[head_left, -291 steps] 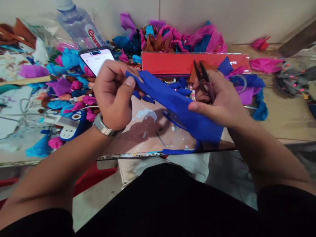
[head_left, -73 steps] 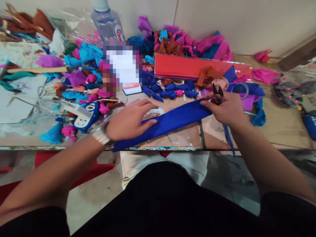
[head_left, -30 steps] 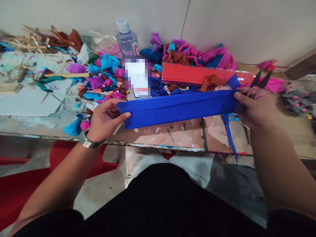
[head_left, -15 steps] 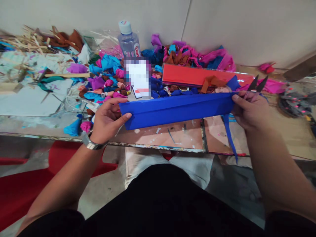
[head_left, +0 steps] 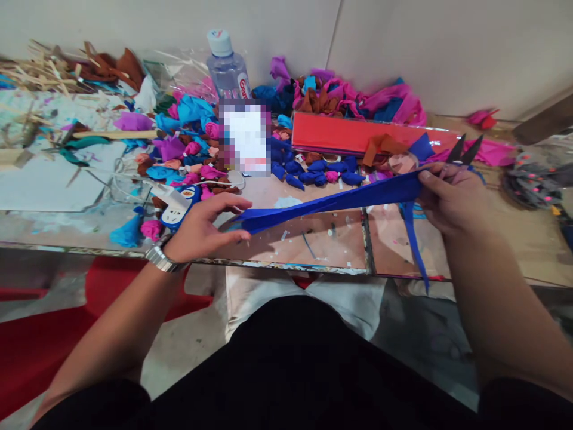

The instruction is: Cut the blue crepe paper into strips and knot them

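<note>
Head view: right hand (head_left: 452, 197) pinches blue strip (head_left: 333, 203) and scissors (head_left: 471, 151), blades apart; left hand (head_left: 203, 230) fingers spread at other end, contact unclear. Strip spans above table (head_left: 331, 245); poorly supported end could fold, bare blades snag it.

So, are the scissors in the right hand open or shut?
Open: the scissors show two dark blades standing apart in a V above the right hand. The handles are mostly hidden by the fingers.
</note>
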The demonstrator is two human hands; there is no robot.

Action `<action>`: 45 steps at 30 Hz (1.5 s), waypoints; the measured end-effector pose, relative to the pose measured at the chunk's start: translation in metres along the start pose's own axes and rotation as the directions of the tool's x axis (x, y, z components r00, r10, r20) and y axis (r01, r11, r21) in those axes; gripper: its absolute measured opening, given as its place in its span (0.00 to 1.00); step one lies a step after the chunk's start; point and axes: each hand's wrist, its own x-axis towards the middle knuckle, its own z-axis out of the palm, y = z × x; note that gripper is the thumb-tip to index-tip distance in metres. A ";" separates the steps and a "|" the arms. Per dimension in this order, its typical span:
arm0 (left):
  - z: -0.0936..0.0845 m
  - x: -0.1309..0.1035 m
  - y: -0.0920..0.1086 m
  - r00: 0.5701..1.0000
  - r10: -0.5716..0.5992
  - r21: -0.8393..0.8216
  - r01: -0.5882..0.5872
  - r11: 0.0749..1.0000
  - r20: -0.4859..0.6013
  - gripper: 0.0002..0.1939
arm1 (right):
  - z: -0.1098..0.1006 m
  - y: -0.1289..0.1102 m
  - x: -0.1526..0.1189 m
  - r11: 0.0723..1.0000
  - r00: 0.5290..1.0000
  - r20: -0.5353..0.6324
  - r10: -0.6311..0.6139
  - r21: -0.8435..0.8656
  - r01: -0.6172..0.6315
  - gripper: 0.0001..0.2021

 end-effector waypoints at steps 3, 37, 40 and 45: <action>0.000 -0.002 0.000 0.985 0.079 0.167 -0.105 0.980 0.155 0.30 | 0.003 -0.002 -0.002 0.999 1.000 -0.013 0.018 0.037 -0.017 0.18; 0.056 -0.080 0.015 0.974 0.210 0.447 -0.226 0.866 0.085 0.13 | -0.028 0.049 -0.027 0.976 0.988 -0.138 0.073 -0.194 -0.099 0.19; 0.056 -0.082 0.017 0.982 0.182 0.427 -0.186 0.885 0.052 0.11 | -0.029 0.050 -0.029 0.977 0.989 -0.131 0.072 -0.192 -0.097 0.18; 0.055 -0.088 0.020 0.983 0.181 0.467 -0.145 0.873 -0.034 0.09 | -0.031 0.052 -0.033 0.977 0.990 -0.126 0.065 -0.194 -0.089 0.18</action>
